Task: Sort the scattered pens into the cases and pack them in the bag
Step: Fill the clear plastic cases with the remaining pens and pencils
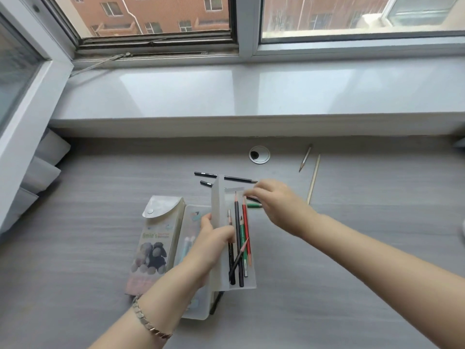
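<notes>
Your left hand [214, 238] gripped the clear case [222, 273] above the middle of the table [75, 222], with several pencils [238, 235] loose inside. Your right hand [276, 205] hovered at the case's open top, too blurred to tell whether it pinched anything. If that open end had dipped, the pencils could have slid out. Two black pencils [236, 179] and a green pencil [254, 205] lay just beyond. Two stray pencils [305, 158] near the far edge were easy to miss.

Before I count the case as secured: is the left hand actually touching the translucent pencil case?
Touching. The head view shows the left hand gripping the translucent pencil case, fingers curled onto its front.
</notes>
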The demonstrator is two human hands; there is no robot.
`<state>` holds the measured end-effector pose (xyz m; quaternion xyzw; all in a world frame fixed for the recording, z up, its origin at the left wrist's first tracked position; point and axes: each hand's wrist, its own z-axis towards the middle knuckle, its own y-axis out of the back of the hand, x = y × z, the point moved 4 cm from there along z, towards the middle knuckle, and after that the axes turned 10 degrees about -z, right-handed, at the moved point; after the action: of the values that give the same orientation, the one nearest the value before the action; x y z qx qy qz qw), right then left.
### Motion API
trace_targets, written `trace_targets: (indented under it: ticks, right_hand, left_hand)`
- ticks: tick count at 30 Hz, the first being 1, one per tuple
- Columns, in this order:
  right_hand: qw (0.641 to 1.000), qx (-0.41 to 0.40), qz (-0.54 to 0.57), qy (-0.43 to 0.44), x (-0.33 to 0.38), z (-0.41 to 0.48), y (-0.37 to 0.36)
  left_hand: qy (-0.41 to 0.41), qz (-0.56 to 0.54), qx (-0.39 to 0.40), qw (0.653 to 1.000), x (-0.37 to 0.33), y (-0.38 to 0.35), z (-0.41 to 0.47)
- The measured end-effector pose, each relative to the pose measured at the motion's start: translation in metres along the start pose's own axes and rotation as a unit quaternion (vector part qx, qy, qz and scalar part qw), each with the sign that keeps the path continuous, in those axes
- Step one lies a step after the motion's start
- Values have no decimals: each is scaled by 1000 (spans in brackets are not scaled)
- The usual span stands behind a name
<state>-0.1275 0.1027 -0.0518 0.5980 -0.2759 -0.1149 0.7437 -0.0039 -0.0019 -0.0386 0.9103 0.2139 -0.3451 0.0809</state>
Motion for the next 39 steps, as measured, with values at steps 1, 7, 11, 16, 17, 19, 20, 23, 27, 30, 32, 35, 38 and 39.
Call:
trace_targets:
  ticks: [1, 7, 11, 16, 17, 19, 20, 23, 27, 30, 32, 35, 38, 39]
  right_hand:
    - [996, 57, 9, -69, -9, 4, -5]
    - [969, 233, -63, -58, -1, 27, -50]
    - [964, 241, -100, -47, 7, 33, -61]
    - [950, 229, -56, -206, -3, 40, -57]
    - [945, 232, -65, -221, -6, 41, -58]
    - [940, 248, -88, -217, -8, 43, -60]
    - [939, 257, -104, -205, -8, 44, -62]
    - [939, 264, -138, -175, -7, 42, -60]
    - [957, 172, -119, -202, -22, 25, -18]
    - [983, -5, -120, -138, -31, 11, 34]
    - [987, -40, -145, -55, -32, 3, 57]
    - [984, -25, -155, 80, -17, 1, 66]
    - [977, -16, -125, 175, 11, 2, 59]
    - [976, -12, -105, 192, 20, 2, 53]
  left_hand:
    - [-4, -11, -9, 1000, -2, 4, 2]
    - [-30, -73, -53, 995, -18, 28, 19]
    - [-23, -102, -60, 993, -24, 39, 24]
    - [-13, -108, -58, 992, -23, 52, 31]
    - [-15, -105, -59, 993, -23, 54, 32]
    - [-17, -101, -60, 993, -22, 57, 34]
    - [-17, -99, -60, 993, -22, 58, 35]
    - [-19, -98, -54, 994, -21, 58, 32]
    - [-20, -91, -45, 995, -17, 57, 28]
    - [-5, -83, -29, 996, -12, 53, 24]
    - [-2, -73, -16, 997, -10, 47, 20]
    - [0, -43, 15, 999, -8, 34, 13]
    - [11, -28, 40, 999, -6, 18, 1]
    - [7, -28, 46, 999, -5, 13, -2]
